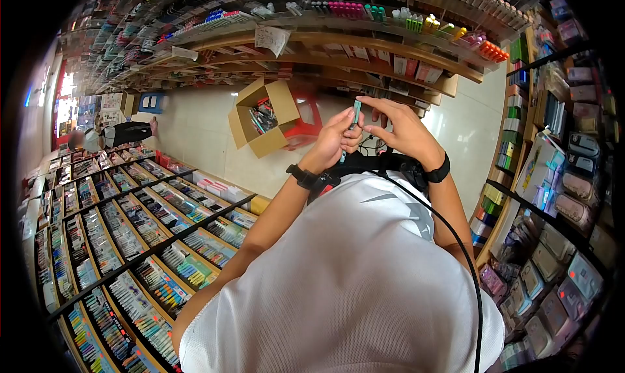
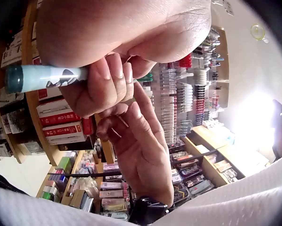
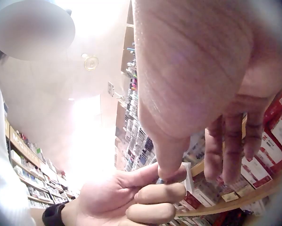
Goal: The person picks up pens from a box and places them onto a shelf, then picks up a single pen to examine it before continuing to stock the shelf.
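My left hand (image 1: 335, 142) grips a slim teal pen (image 1: 357, 109), fingers curled round its barrel, in front of my body. One end of the pen (image 2: 46, 78) juts out of the fist in the left wrist view, with a dark and white print on the barrel. My right hand (image 1: 405, 127) is close by on the right, its index fingertip right at the pen's upper end. The thumb stands away from the barrel, and the other fingers are loosely bent. From the right wrist view, the fingers of both hands overlap around the pen's end, which is mostly hidden.
An open cardboard box (image 1: 244, 129) holding many pens stands on the floor ahead, beside a red plastic stool (image 1: 306, 112). Pen racks (image 1: 150, 243) fill the left side. Shelves (image 1: 364, 64) run across the front, and a rack of cases (image 1: 573, 178) stands right. Another person (image 1: 114, 135) is far left.
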A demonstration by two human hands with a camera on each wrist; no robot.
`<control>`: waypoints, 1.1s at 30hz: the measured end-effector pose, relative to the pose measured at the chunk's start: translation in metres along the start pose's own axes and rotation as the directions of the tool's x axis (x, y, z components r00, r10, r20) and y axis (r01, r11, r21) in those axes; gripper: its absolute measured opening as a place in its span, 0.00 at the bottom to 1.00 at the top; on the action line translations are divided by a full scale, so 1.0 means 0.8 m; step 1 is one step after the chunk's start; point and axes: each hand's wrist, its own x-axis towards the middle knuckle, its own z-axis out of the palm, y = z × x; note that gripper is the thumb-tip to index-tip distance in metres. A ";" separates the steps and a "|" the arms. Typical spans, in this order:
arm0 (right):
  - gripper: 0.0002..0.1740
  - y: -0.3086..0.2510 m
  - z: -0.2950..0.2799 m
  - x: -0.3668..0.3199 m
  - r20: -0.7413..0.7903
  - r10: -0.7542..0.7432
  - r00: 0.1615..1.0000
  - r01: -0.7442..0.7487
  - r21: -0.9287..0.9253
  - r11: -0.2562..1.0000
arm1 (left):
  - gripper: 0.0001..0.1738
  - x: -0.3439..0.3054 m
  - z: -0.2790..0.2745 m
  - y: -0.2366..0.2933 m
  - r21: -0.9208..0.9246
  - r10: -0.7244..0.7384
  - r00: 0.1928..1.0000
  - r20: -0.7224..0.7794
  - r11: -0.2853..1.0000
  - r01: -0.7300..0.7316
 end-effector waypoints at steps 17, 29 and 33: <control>0.35 0.007 0.003 -0.001 0.114 -0.092 0.989 0.093 -0.004 0.996 | 0.30 0.007 -0.002 -0.001 0.182 -0.067 0.990 -0.127 0.979 0.089; 0.34 0.011 0.002 -0.005 0.034 0.091 0.995 -0.091 -0.016 0.996 | 0.28 0.008 -0.012 -0.003 0.124 -0.054 0.988 -0.146 0.990 0.072; 0.32 0.014 0.003 -0.006 0.031 0.075 0.997 -0.074 -0.036 0.997 | 0.28 0.007 -0.013 -0.003 0.112 -0.063 0.984 -0.168 0.990 0.083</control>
